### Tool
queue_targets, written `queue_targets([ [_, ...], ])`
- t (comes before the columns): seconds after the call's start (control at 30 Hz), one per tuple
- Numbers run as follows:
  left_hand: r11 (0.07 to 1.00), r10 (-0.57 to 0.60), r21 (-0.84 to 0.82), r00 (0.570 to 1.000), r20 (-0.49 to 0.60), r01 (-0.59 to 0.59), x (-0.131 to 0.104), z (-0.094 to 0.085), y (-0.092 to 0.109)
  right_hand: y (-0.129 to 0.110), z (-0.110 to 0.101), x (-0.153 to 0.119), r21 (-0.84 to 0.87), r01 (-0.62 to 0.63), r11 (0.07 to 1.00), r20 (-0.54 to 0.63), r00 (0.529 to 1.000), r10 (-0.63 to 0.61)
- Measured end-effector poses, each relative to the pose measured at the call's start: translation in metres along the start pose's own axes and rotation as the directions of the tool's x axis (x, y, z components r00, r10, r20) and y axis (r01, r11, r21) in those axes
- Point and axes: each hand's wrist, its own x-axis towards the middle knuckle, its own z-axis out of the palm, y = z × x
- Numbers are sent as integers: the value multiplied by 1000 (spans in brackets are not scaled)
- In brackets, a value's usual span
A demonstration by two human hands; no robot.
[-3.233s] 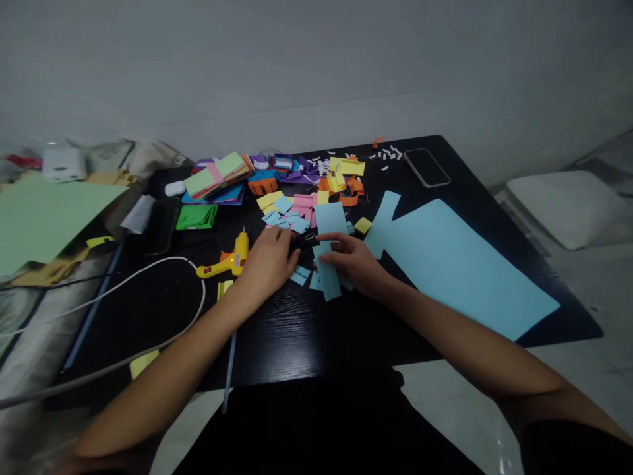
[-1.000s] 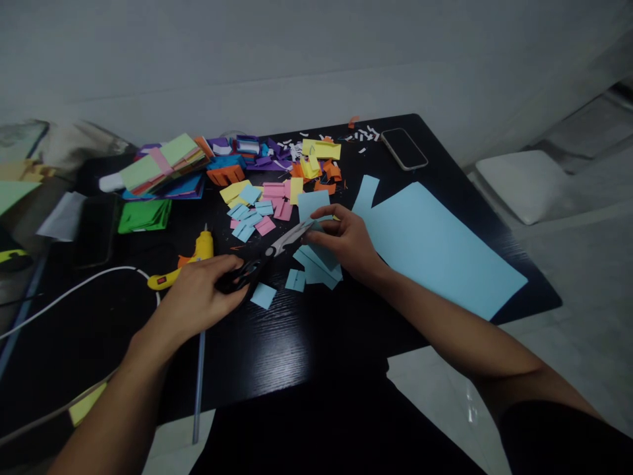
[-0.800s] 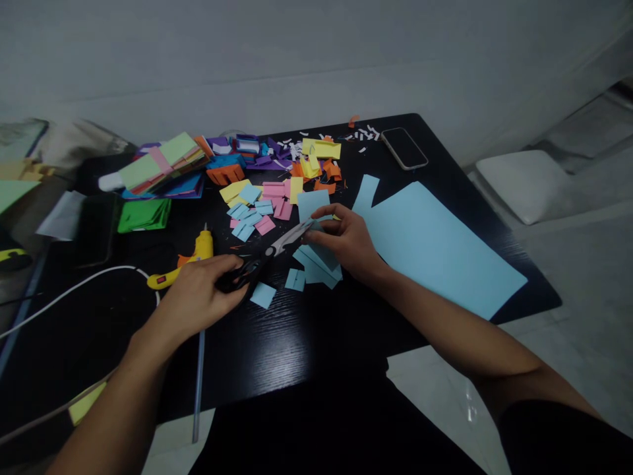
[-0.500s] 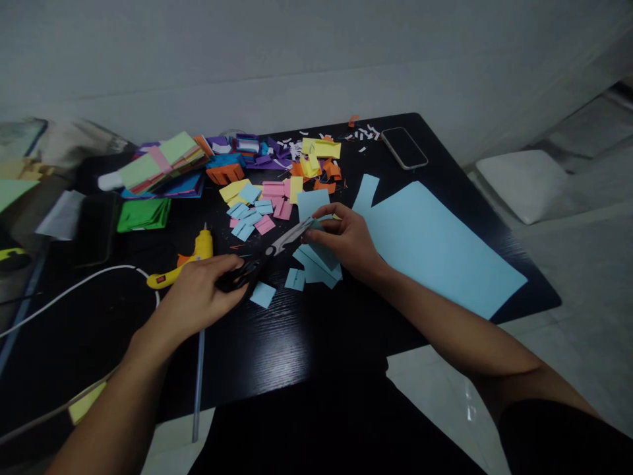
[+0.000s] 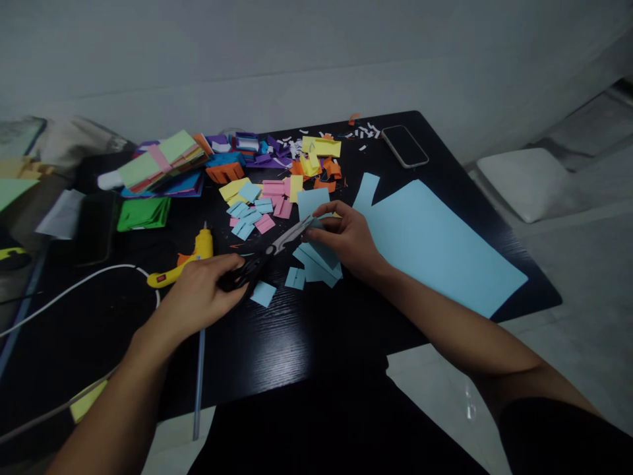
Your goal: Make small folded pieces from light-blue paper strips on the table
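Observation:
My left hand (image 5: 210,284) is closed round the black handles of a pair of scissors (image 5: 277,245), whose blades point up and right. The blade tips meet a light blue paper piece (image 5: 324,249) pinched between the thumb and fingers of my right hand (image 5: 349,236); its held edge is partly hidden by the fingers. Below the hands lie light blue strips (image 5: 314,267) and small cut blue pieces, one a blue square (image 5: 264,293). Left of the blades, folded blue cards (image 5: 246,221) mix with pink cards (image 5: 274,189) and yellow ones.
A large light blue sheet (image 5: 440,251) covers the table's right side. A phone (image 5: 405,146) lies behind it. At left are a yellow glue gun (image 5: 200,249) with a white cable (image 5: 99,272), green paper (image 5: 143,214) and a banded paper stack (image 5: 163,161). White scraps (image 5: 366,132) lie at the back.
Almost nothing differs. The scissor blades look slightly closer together at the paper; both hands stay in the same place.

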Motion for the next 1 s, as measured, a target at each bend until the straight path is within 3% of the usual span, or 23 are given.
queue_targets([
  [0.8, 990, 120, -70, 992, -46, -123, -4, 10, -13, 4, -1, 2, 52, 4, 999, -25, 1000, -3],
  [1.0, 995, -30, -94, 986, -167, 14, -1, 11, -12, 4, 1, 2, 37, -63, 997, -30, 998, 64],
])
